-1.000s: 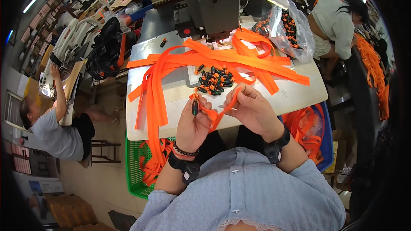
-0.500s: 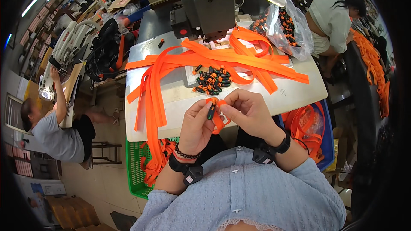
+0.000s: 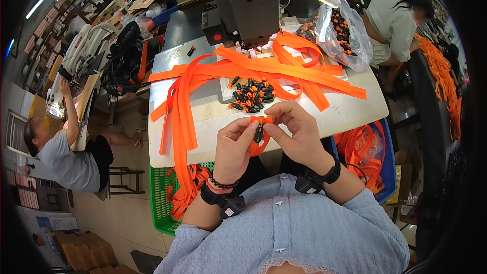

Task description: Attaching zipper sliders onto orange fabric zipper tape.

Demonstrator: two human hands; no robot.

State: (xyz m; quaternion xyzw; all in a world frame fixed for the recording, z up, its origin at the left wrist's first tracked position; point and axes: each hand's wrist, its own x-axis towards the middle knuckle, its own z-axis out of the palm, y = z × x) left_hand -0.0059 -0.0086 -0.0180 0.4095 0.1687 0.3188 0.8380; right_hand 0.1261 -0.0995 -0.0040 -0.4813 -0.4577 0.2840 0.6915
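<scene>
Both hands are raised over the near edge of the white table (image 3: 203, 139). My left hand (image 3: 231, 148) pinches the left end of a short orange zipper strip (image 3: 257, 148), which loops down below the fingers. A black zipper pull (image 3: 259, 133) with an orange top hangs at the strip, between the two thumbs. My right hand (image 3: 298, 134) pinches the strip's other side, thumb beside the pull; its exact grip is partly hidden. Just beyond the fingers lies a pile of black-and-orange zipper pulls (image 3: 252, 95). Long orange zipper strips (image 3: 228, 71) spread across the table behind it.
A dark machine head (image 3: 247, 18) stands over the table's far side. To its right sits a clear bag of pulls (image 3: 341, 33). A green basket (image 3: 161, 200) and a blue bin (image 3: 389, 172) hold orange strips below. Co-workers sit at left (image 3: 76, 160) and right (image 3: 390, 23).
The zipper pull has shifted slightly right and hangs more upright between the thumbs. The orange strip is now held straighter across its top. Both hands have moved a little.
</scene>
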